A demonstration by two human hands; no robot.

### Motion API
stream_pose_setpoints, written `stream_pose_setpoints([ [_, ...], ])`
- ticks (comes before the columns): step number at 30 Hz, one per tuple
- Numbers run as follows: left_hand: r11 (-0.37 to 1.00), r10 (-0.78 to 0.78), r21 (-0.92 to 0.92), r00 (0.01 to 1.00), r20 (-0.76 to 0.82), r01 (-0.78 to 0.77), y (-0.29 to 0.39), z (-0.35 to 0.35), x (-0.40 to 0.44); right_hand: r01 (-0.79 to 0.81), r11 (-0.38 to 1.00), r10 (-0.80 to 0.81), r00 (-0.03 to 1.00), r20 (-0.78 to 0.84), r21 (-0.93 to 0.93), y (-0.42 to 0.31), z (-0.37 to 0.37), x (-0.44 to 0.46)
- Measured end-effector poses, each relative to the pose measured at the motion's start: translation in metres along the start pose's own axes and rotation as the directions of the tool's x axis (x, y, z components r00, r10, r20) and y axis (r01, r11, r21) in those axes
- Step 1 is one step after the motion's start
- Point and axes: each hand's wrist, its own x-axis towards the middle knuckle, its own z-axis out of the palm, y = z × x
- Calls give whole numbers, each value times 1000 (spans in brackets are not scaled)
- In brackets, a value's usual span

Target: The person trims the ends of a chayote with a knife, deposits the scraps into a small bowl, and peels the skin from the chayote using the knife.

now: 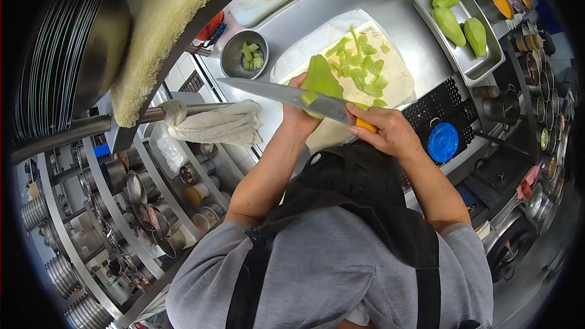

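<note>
My left hand [297, 113] is closed around a green, pear-shaped chayote [323, 79], holding it above the cutting board. In my right hand [387, 129] is a large kitchen knife [274, 96] with a yellow handle, its long blade lying across the front of the chayote and pointing left. A slice of green peel clings to the blade. Beneath them is a cream cutting board [399, 79], strewn with green peelings [365, 67]. Part of the left hand's fingers is hidden behind the chayote and the blade.
A metal bowl [226, 61] with green pieces stands left of the board. At the upper right, a steel tray [484, 72] holds three peeled chayotes [449, 26]. A blue lid [443, 142] lies on a black perforated mat. A white cloth [216, 123] hangs from a rail.
</note>
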Motion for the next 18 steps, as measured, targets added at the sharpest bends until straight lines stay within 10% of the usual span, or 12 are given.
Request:
stream_pose_setpoints([
  [18, 997, -51, 48, 997, -52, 54, 11, 1, -12, -165, 986, 163, 984, -72, -30, 34, -13, -25],
])
